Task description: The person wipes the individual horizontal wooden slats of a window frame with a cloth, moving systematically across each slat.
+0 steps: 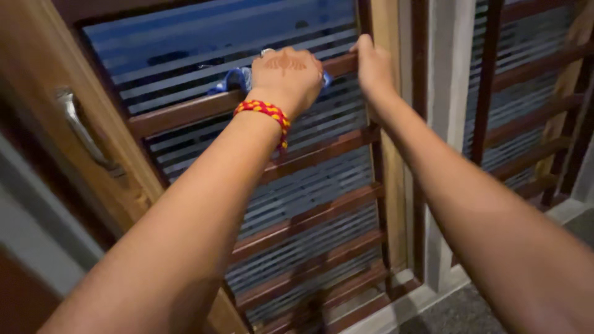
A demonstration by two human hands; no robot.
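blue cloth (234, 78) lies pressed under left grip (286, 77); right grip (373, 62) clasps wooden bar (185, 111).

Left hand (286, 77) presses cloth (235, 79) on window bar (185, 111); right hand (373, 65) grips beside it.

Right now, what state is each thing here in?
left hand: pressing a blue cloth onto a wooden window bar
right hand: gripping the same bar's end
blue cloth: bunched under the left hand
metal handle: untouched
wristband: on left wrist
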